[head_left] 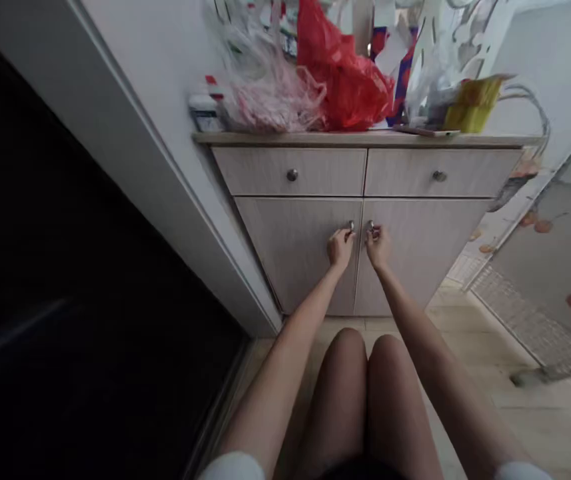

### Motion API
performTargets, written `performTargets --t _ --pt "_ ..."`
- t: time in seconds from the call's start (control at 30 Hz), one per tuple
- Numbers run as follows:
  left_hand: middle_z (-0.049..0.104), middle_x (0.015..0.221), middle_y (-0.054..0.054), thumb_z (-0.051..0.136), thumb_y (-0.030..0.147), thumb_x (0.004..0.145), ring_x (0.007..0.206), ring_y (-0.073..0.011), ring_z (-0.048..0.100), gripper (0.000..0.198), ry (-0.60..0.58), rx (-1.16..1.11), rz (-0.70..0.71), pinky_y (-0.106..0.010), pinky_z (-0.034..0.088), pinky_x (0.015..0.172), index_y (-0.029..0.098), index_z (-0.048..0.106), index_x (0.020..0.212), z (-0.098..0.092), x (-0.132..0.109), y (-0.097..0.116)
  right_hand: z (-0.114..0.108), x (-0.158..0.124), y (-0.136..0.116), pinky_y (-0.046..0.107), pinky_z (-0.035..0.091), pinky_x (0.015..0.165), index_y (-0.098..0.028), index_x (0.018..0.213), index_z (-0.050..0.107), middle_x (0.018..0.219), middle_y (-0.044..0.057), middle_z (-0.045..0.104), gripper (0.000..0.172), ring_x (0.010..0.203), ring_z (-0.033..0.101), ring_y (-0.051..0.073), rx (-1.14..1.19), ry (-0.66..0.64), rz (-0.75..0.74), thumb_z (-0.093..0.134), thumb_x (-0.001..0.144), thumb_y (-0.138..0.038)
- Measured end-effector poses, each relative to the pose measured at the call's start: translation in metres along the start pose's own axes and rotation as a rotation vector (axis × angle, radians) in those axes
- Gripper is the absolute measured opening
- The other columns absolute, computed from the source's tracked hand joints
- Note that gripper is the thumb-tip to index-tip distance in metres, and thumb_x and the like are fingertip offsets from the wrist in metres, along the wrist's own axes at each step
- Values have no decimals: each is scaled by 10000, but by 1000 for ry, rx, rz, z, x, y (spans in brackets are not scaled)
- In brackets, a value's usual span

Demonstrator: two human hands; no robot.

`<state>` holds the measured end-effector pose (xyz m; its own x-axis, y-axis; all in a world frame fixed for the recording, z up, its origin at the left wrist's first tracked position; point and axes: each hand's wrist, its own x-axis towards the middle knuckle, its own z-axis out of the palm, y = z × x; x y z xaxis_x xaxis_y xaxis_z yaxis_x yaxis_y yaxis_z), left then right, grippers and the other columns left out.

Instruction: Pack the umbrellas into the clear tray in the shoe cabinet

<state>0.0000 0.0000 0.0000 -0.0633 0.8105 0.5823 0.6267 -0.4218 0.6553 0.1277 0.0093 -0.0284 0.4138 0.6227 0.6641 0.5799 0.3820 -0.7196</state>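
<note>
Your left hand (340, 248) pinches the left pull (352, 225) with its fingertips bent in. Your right hand (378, 248) does the same with the right pull (371, 225). Both pulls are small and shiny. They sit side by side, near the top of the two doors, one on each side of the thin line where the doors meet. The left door (290, 247) and the right door (425, 247) are both closed, and they are part of a pale cupboard (285, 139) right in front of you.

Above the doors are two closed drawers, a left drawer (255, 170) with a round knob (292, 175) and a right drawer (400, 175) with a knob too.

Lots of things sit on top of the cupboard. You can see a white bottle (204, 113) at the left end, then a pale pink bag (280, 100), then a big red bag (345, 87) next to it. Over to the right is a yellow box (475, 103), with a flat thing (428, 131) near it at the front edge. It is too blurry to tell what that is.

Your arms reach out past your bent knees (349, 347), over the light floor (530, 427).
</note>
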Motion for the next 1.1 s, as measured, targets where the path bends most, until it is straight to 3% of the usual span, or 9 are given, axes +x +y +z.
performTargets --t 0.4,0.57,0.8,0.93,1.0,1.1 --pt "746 1064 -145 647 174 878 958 -217 693 224 -52 -28 -22 -326 487 901 149 743 1079 2 14 2 8 7 -7 315 437 707 -156 961 582 771 70 637 447 709 592 202 1 9 148 451 894 -578" --pt "738 1107 -148 625 156 882 947 -221 708 293 -61 -109 -69 -343 509 903 160 715 1161 7 9 -1 3 2 -5 306 442 695 -153 1094 557 762 39 624 485 703 599 195 76 25 137 480 871 -577" --pt "724 1145 -159 605 148 878 974 -218 711 325 -75 -280 -160 -338 518 902 141 686 1193 6 -7 -6 0 -6 -4 308 466 674 -174 1061 534 840 67 630 457 695 611 181 218 -28 186 468 847 -572" --pt "755 914 -117 574 315 916 790 -177 719 234 35 -381 -232 -280 539 764 141 713 990 -6 -19 -9 -16 -12 -9 290 468 654 -195 956 531 831 59 614 491 701 588 166 312 -30 205 483 818 -664" --pt "696 711 -65 515 494 926 588 -146 658 395 49 -436 -304 -246 510 595 159 664 780 -15 -26 -8 -30 -15 -13 263 429 576 -217 789 496 696 13 544 526 628 535 150 327 -48 255 459 802 -741" --pt "468 470 16 446 728 851 378 -101 449 606 -2 -477 -441 -220 353 402 212 458 534 -29 -34 -3 -52 -20 -22 244 293 447 -251 613 330 524 -55 322 611 476 357 112 338 -125 375 402 780 -835"
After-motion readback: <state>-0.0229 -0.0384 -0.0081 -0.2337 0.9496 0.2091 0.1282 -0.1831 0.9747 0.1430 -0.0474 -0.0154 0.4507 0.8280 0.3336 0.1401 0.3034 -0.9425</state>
